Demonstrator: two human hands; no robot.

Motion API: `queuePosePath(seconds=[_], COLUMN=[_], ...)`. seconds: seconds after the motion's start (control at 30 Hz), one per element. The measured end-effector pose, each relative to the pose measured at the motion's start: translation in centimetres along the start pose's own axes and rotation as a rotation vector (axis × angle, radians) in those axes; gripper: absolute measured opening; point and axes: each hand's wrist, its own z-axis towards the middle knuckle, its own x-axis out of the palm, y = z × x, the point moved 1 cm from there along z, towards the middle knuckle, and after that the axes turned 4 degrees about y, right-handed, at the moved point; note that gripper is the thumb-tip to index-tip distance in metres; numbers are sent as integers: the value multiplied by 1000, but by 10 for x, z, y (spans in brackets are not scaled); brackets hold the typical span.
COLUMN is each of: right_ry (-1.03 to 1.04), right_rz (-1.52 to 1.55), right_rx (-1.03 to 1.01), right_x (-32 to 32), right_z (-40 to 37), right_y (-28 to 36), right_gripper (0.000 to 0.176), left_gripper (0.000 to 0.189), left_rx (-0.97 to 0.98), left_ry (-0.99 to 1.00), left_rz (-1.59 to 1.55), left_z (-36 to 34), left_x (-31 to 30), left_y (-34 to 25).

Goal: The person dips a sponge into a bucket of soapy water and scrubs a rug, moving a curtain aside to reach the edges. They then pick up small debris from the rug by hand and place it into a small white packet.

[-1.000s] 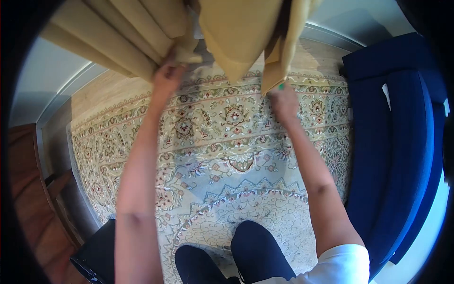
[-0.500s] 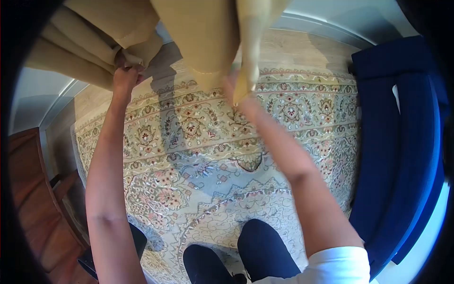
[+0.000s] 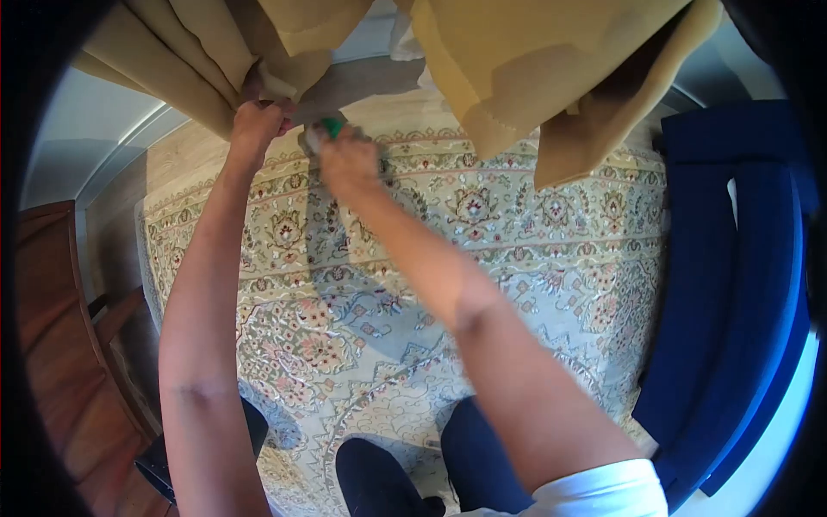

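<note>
Left grip pinches the tan curtain folds; right grip, can't tell. One-handed hold looks iffy, so the heavy fabric might slip loose.

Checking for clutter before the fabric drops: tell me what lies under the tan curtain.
Under the tan curtain lie the patterned rug and a strip of wood floor. Its folds cover the wall and whatever stands behind.

No legible text, label, brand, number or sign is found anywhere in this view. The tan curtain fabric, the patterned rug and the blue sofa show plain cloth or floral ornament only. The small green item at the right hand is too small to read.
</note>
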Motion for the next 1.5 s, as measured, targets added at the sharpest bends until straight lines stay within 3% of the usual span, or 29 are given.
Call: queuePosePath(seconds=[0.07, 0.1, 0.13, 0.17, 0.2, 0.23, 0.3, 0.37, 0.4, 0.43, 0.5, 0.6, 0.63, 0.67, 0.7, 0.73, 0.77, 0.83, 0.87, 0.97, 1.03, 1.07, 1.1, 1.13, 1.2, 1.27, 1.33, 1.43, 1.5], right_ry=[201, 360, -54, -26, -94, -87, -443, -70, 137, 167, 134, 249, 63, 189, -126, 60, 19, 227, 106, 141, 204, 277, 215, 256, 284, 402, 157, 317, 390], right_rz=[-132, -360, 387, 225, -138, -142, 495, -32, -259, -261, -149, -150, -63, 128, -283, -135, 72, -403, -555, -532, -430, -327, -341, -146, -442, -493, -556, -540, -518], right_rx=[154, 49, 232, 159, 130, 122, 316, 174, 301, 467, 225, 48, -56, 337, -94, -29, 407, 692, 714, 637, 573, 674, 477, 546, 387, 572, 729, 777, 605], right_x=[-27, -43, -6, -90, -55, -49, -50, -67, 26, 4, 23, 25, 0, 10, -16, -59, -64, -164, -180, -170, -142, -148, -128, -127, -163, -221, -246, -238, -207], right_z=[-10, -25, -42, -60, -74, -77, -80, -54, -37, -14, -2, 3, -9, -7, -34, -49, -67, -86, -99, -102, -88, -76, -82, -79, -92, -101, -116, -96, -83], right_y=[-57, -106, -198, -192, -294, -293, -291, -157, -168, -56, 31, 20, -4, -48, -101, -158, -231, -286, -329, -345, -295, -247, -241, -255, -294, -362, -437, -420, -360], right_gripper=[24, 23, 22, 28, 33, 33, 28, 26, 24, 24, 31, 35, 33, 35, 33, 32, 39, 35, 32, 24, 23, 26, 32, 37, 36, 30, 22, 17, 22], left_gripper=[75, 75, 74, 74, 74, 73, 72, 69, 69, 68, 67, 65, 62, 59, 59, 57, 55, 55, 54, 55, 56, 59, 58, 58, 60, 61, 60, 59, 59], left_rx=[41, 44, 61, 73, 71, 56, 44, 15, 18, 10, -7, -24, -18, -8, -6, -11, -16, 0, 1, 225, 449, 450, 430, 412, 513, 607, 529, 506, 487], left_ry=[-11, -13, -25, -36, -41, -17, -1, -4, -3, 7, 9, 24, 2, -27, -22, -48, -65, -56, -76, -424, -492, -301, -132, 41, 100, 141, 198, 194, 203], left_rz=[-19, -27, -9, 8, 1, 21, 35, 36, 40, 10, -2, 17, -9, -40, -47, -62, -78, -120, -140, 156, 130, 154, 210, 271, 547, 823, 952, 987, 1002], left_z=[-5, -4, 0, 3, 3, 2, -2, -8, -8, -7, -11, -21, -22, -21, -21, -18, -14, 0, 2, -20, -62, -75, -90, -103, -110, -107, -101, -102, -102], left_x=[-2, -6, -11, -14, -20, -26, -33, -35, -35, -35, -34, -20, -15, -12, -9, -6, -1, 6, 15, 80, 167, 217, 250, 280, 311, 328, 331, 334, 334], left_y=[-9, -8, -6, -2, -1, 0, 4, 4, 5, 8, 9, 3, 3, 1, 3, 4, 8, 26, 33, 42, 28, 58, 28, -1, -23, -27, -16, -21, -25])
